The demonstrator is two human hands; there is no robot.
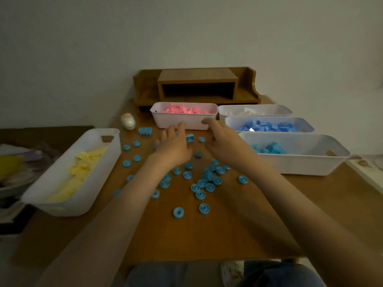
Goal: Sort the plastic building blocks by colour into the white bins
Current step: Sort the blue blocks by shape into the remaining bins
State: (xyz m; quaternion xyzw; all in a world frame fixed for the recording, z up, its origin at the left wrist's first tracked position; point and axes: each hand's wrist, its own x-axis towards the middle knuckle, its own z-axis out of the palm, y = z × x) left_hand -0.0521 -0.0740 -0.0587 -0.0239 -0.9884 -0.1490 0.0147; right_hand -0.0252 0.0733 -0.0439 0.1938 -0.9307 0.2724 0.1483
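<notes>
5 white bins sit on your wooden surface point(207, 235) rn. The yellow-block bin point(93, 183) is on the left, angled, w/ yellow blocks point(83, 168) inside. The pink-block bin point(176, 121) is back middle, full of pink blocks point(182, 109). On the right you've got 3 in a row, back to front: the white-block bin point(228, 109), the blue-block bin point(232, 123), and the nearest bin point(300, 164) w/ lighter blue blocks point(271, 149) at its far end.

Loose on the surface: lots of round blue pieces point(209, 187), mostly bunched in the middle btw your forearms, some spread toward the yellow-block bin. A toothed blue block point(145, 131) lies near the pink-block bin's left corner. A small blue block point(190, 138) lies btw your hands.

Your left hand point(174, 146) is out just in front of the pink-block bin, fingers apart and fairly straight, gripping nothing afaict, right beside the small blue block. Your right hand point(223, 141) reaches fwd too, fingers loose and uncurled, nothing in it, its tip near the pink-block bin's right front corner. Both are blurry, so can't tell if either touches the surface.

Also: a white egg-shaped thing point(128, 121) left of the pink-block bin, and a wooden desk shelf point(196, 85) against the wall behind.
</notes>
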